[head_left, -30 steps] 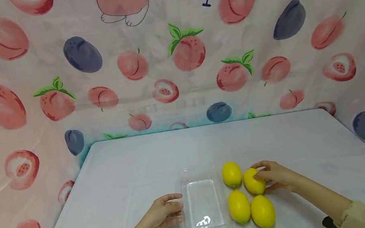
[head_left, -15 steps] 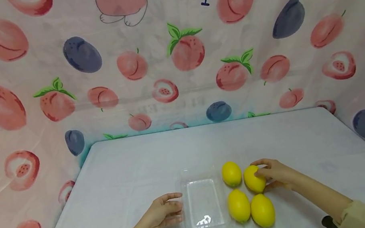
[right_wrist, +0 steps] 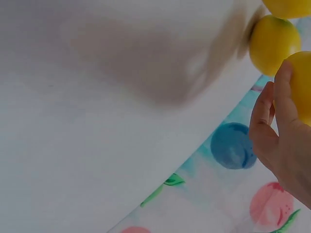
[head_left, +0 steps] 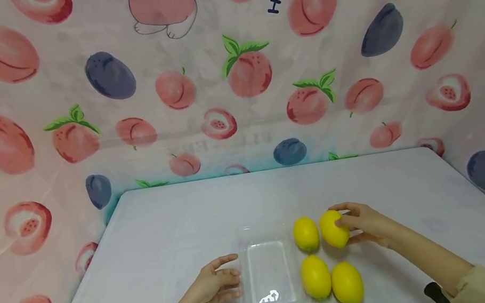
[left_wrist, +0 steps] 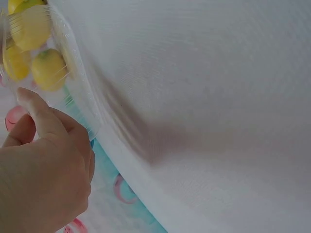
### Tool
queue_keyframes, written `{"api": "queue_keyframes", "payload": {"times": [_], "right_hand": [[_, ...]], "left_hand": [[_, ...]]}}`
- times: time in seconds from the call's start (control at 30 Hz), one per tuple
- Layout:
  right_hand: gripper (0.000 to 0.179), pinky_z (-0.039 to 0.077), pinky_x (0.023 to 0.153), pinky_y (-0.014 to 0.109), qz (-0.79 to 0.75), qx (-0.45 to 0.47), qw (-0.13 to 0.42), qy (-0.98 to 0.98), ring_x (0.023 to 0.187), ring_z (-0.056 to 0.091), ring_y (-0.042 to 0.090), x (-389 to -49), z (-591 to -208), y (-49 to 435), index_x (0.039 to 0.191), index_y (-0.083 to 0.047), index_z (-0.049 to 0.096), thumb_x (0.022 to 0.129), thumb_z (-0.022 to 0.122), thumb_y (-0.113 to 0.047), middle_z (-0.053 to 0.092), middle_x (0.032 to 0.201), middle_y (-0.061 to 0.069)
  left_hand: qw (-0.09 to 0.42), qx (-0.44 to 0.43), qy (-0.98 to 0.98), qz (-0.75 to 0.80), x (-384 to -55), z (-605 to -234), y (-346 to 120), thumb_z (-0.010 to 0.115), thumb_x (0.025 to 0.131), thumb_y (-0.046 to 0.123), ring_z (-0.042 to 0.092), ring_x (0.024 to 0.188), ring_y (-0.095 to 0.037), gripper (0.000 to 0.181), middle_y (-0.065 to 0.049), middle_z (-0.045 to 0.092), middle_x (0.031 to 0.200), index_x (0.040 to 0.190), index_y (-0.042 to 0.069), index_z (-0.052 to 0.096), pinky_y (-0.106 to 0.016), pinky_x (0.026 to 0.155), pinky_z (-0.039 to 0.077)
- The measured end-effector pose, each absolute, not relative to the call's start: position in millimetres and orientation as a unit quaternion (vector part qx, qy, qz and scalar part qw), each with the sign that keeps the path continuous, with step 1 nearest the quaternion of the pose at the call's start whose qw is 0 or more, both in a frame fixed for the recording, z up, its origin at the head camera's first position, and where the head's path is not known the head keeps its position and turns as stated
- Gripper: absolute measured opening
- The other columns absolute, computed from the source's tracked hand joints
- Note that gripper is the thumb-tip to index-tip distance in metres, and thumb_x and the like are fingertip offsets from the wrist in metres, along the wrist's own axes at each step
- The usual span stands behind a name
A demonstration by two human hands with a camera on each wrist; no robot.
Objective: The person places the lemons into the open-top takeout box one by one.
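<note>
In the head view, my right hand (head_left: 368, 224) grips a yellow lemon (head_left: 333, 230) from its right side, thumb in front. The right wrist view shows this held lemon (right_wrist: 302, 85) apart from the table, with another lemon (right_wrist: 274, 46) behind it. Three lemons rest on the table: one at the back (head_left: 306, 234), one nearer (head_left: 315, 276) and one at front right (head_left: 347, 284). Left of them lies a clear plastic box (head_left: 267, 266). Beside its left wall is my left hand (head_left: 217, 285), fingers extended with the tips at the box edge; firm contact is hard to tell.
A white cloth covers the table (head_left: 175, 212). Behind and along both sides hangs a curtain (head_left: 220, 79) printed with peaches and plums. The table's back edge meets that curtain.
The right hand has lifted the lemon and moved it slightly away, opening a gap from the front right lemon. My left hand and the box keep their places.
</note>
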State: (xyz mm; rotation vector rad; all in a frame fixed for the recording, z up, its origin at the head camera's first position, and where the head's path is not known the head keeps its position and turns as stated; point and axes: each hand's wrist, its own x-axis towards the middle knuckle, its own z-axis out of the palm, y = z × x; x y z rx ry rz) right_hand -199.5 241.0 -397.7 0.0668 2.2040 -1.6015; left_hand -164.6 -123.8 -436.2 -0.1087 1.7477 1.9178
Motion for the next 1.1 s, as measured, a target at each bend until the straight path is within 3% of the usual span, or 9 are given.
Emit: {"api": "queue_keyframes", "payload": {"times": [0.33, 0.53, 0.7, 1.1], "right_hand": [[0.056, 0.056, 0.087, 0.044, -0.585, -0.015, 0.226, 0.779, 0.101, 0.055, 0.025, -200, -382, 220, 0.14, -0.001, 0.036, 0.091, 0.055, -0.021, 0.041, 0.136, 0.024], [0.053, 0.056, 0.086, 0.043, -0.575, -0.035, 0.227, 0.785, 0.098, 0.055, 0.025, -204, -373, 202, 0.137, -0.002, 0.04, 0.091, 0.056, -0.02, 0.047, 0.126, 0.02], [0.05, 0.056, 0.086, 0.044, -0.564, -0.038, 0.224, 0.794, 0.106, 0.054, 0.028, -211, -367, 184, 0.136, -0.004, 0.043, 0.09, 0.058, -0.018, 0.046, 0.127, 0.02], [0.045, 0.059, 0.078, 0.039, -0.541, -0.045, 0.225, 0.809, 0.089, 0.059, 0.022, -217, -372, 139, 0.131, -0.005, 0.049, 0.088, 0.062, -0.012, 0.047, 0.124, 0.02]], "left_hand": [[0.265, -0.056, 0.651, 0.709, -161, -434, -122, 0.061, 0.085, -0.005, 0.06, 0.073, -0.008, 0.063, 0.005, 0.059, 0.084, 0.141, 0.0, 0.034, -0.026, 0.069, 0.059], [0.257, -0.062, 0.661, 0.702, -161, -432, -120, 0.059, 0.084, -0.006, 0.059, 0.074, -0.009, 0.06, 0.003, 0.058, 0.085, 0.139, 0.0, 0.037, -0.026, 0.068, 0.059], [0.258, -0.062, 0.66, 0.703, -163, -431, -119, 0.059, 0.084, -0.007, 0.06, 0.072, -0.008, 0.059, 0.004, 0.059, 0.083, 0.139, -0.001, 0.037, -0.025, 0.067, 0.059], [0.257, -0.062, 0.661, 0.702, -163, -433, -117, 0.058, 0.085, -0.005, 0.059, 0.072, -0.008, 0.058, 0.003, 0.059, 0.084, 0.138, -0.003, 0.037, -0.027, 0.069, 0.059]]}}
